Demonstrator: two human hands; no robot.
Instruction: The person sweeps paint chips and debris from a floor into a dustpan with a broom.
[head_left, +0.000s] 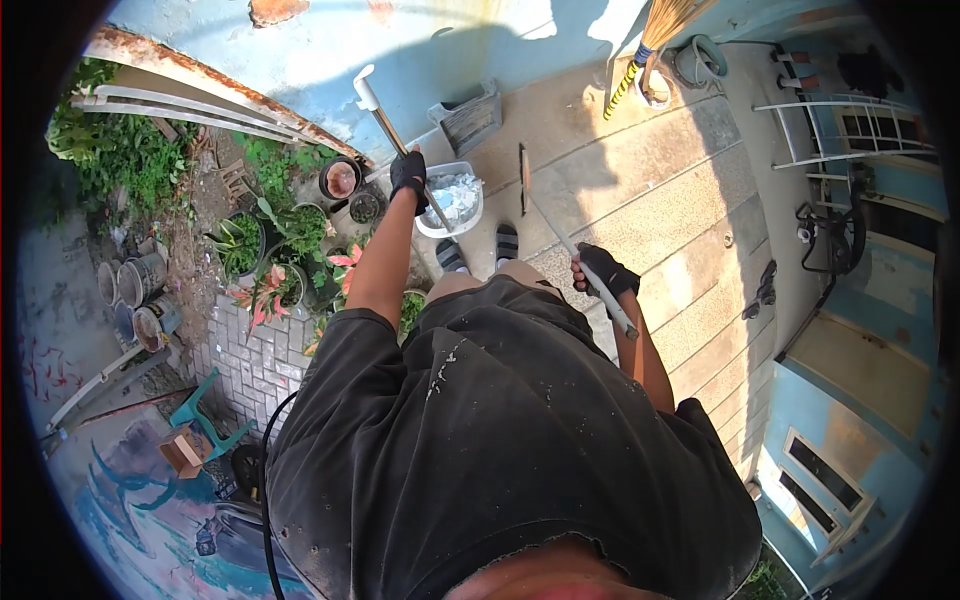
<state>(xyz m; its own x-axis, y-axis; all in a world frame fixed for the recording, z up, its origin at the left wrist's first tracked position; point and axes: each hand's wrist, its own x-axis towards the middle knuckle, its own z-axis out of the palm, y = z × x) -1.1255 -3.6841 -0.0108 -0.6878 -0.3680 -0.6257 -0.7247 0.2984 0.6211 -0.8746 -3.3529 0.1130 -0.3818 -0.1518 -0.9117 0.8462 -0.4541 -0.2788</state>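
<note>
My left hand [408, 178], in a black fingerless glove, is closed around a metal pole [384, 122] with a white end piece. Its lower end overlaps a white plastic container [478, 212] holding white and pale blue scraps [457, 196]. In my right hand [608, 272], also gloved, is a long grey pole [600, 280], its near end pointing back along my forearm. The far end reaches a narrow dark head [523, 178] low over the floor, right of the container. My sandalled feet [507, 242] stand just behind the container.
A grey plastic bin [470, 122] lies by the blue wall. A straw broom [650, 50] leans there beside a grey bucket [700, 62]. Potted plants [290, 232] crowd the left side, with stacked buckets [140, 285] and a green stool [205, 420] farther out.
</note>
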